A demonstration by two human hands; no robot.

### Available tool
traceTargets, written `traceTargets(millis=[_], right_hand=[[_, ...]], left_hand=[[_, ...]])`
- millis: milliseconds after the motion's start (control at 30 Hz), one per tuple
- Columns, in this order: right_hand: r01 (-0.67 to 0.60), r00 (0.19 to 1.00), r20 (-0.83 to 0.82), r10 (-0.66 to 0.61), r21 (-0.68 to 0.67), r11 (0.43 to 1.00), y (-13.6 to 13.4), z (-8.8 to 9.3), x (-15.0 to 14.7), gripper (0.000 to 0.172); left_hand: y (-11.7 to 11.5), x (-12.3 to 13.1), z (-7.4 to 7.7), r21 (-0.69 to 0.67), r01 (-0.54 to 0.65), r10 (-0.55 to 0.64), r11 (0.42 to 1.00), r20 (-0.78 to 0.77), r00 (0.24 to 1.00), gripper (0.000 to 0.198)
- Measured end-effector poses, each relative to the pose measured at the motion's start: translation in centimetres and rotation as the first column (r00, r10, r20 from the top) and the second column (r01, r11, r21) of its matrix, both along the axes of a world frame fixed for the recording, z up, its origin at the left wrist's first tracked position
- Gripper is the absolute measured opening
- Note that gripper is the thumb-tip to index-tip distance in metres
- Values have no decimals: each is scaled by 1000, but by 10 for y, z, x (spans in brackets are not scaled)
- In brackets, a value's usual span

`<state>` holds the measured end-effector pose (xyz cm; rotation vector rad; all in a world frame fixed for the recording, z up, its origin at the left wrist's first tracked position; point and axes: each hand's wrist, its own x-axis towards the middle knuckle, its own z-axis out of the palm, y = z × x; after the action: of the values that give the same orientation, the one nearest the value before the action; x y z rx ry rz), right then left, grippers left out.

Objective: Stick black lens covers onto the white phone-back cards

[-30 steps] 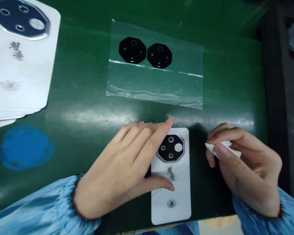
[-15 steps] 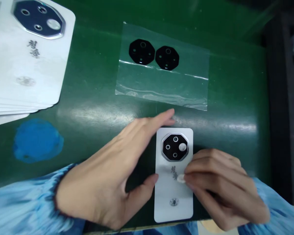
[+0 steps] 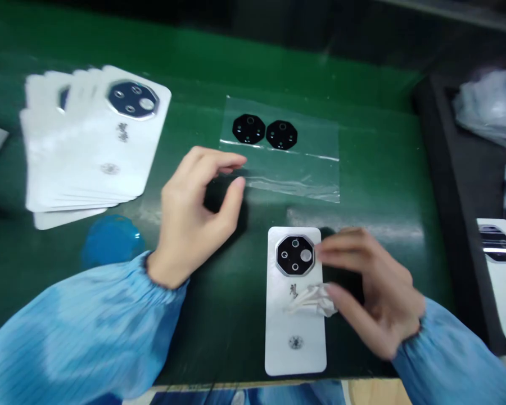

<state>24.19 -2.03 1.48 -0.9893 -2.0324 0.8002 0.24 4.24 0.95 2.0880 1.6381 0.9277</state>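
A white phone back cover (image 3: 295,320) with a black octagonal camera plate (image 3: 296,255) lies near the front edge of the green mat (image 3: 379,169). A small crumpled white wipe (image 3: 312,301) rests on the cover's middle. My right hand (image 3: 371,287) hovers beside the wipe and cover, fingers loosely curled, thumb close to the wipe. My left hand (image 3: 194,214) is raised over the mat left of the cover, fingers and thumb apart and holding nothing, its fingertips close to a clear plastic sheet (image 3: 287,163) that carries two black octagonal lens plates (image 3: 265,131).
A fanned stack of white back covers (image 3: 88,146) lies at the left. A blue film patch (image 3: 112,242) sits on the mat below it. A dark tray (image 3: 468,180) at the right holds more covers (image 3: 504,264) and plastic bags (image 3: 489,107).
My left hand lifted off the cover and moved up and left toward the plastic sheet. The wipe now lies on the cover, with my right hand loosened beside it. The view pulled back.
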Motion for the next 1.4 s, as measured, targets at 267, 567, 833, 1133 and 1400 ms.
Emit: traceTargets(millis=[267,567,833,1133,1400], right_hand=[[224,967,95,-236,125,967,75,-5,-8,35],[213,934,269,-234,107,971,94,-19,-1,37],[210,936,266,-230,102,972,93,-21,1,35],[204,944,246,-221,95,974,92,-22,3,35],[204,949,227,-220,89,975,92,-25,6,36]], left_hand=[[79,40,10,-12,77,-75,997,-410,909,41],[101,47,11,-174,-32,-50,984,-449,892,48],[115,60,24,-329,-72,-104,942,-487,867,49],[83,71,34,-170,-13,-81,985,-537,840,41],[72,59,16,-18,-34,24,999,-407,913,35]])
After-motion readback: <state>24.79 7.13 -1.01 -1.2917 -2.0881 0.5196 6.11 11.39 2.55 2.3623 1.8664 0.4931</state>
